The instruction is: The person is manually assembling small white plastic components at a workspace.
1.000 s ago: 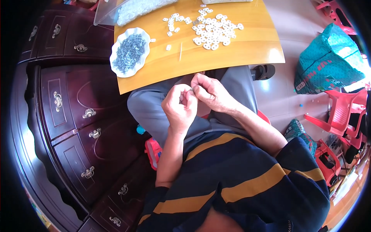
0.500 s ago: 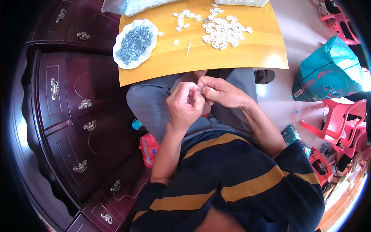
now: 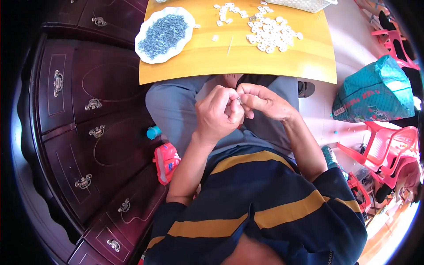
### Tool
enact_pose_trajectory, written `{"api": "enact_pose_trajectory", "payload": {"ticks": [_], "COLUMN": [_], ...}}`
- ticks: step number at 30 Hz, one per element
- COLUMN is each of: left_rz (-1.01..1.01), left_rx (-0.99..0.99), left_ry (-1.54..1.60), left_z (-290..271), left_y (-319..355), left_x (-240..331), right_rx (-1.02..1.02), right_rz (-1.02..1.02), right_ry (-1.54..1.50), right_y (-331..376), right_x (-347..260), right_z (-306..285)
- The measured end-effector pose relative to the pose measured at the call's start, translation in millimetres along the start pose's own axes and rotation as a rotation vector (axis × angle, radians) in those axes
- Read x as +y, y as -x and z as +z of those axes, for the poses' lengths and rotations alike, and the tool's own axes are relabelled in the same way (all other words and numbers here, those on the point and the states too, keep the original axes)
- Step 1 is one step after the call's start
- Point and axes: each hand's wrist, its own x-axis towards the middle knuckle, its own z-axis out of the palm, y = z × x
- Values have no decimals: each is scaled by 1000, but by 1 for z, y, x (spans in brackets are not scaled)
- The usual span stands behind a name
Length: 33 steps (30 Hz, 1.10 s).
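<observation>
My left hand [image 3: 217,112] and my right hand [image 3: 268,104] meet above my lap, just below the table's near edge. Both are closed, thumbs and fingertips pinched together around a tiny greyish piece, mostly covered by the fingers and too small to name. On the wooden table [image 3: 194,70] ahead, a white scalloped plate [image 3: 191,27] carries a heap of small grey metal pins or screws [image 3: 163,36]. Right of it lies a pile of small white plastic pieces with holes [image 3: 273,35]. A thin pale stick [image 3: 230,46] lies between plate and pile.
Dark wooden drawers [image 3: 66,110] line my left side. A red-pink packet [image 3: 166,162] and a blue cap-like thing [image 3: 153,132] lie beside my leg. At the table's far right stands a white basket [image 3: 304,4]. A teal bag [image 3: 375,90] and pink plastic chairs [image 3: 386,148] stand to the right.
The view has shifted, so the table sits higher and further right in the picture. My hands stay pinched together, with only slight finger movement.
</observation>
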Motion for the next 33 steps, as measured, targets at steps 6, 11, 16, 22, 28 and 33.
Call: {"api": "enact_pose_trajectory", "payload": {"ticks": [6,11,16,22,28,33], "left_rz": [88,101,88,166,158,-177], "left_rx": [18,16,-8,-149,-225,-134], "left_ry": [-134,-190,-188,-192,-149,185], "left_z": [-3,-5,-9,-18,-18,-10], "left_y": [2,3,0,-8,-11,-2], "left_x": [-7,-11,-8,-9,-6,-3], "right_rx": [248,298,271,322,343,322], "right_rz": [-67,-33,-84,-88,-73,-40], "right_ry": [-128,-219,-221,-90,-101,-210], "right_y": [-6,-5,-8,-6,-4,-3], "right_x": [12,9,14,20,18,13], "right_z": [20,21,21,17,14,12]}}
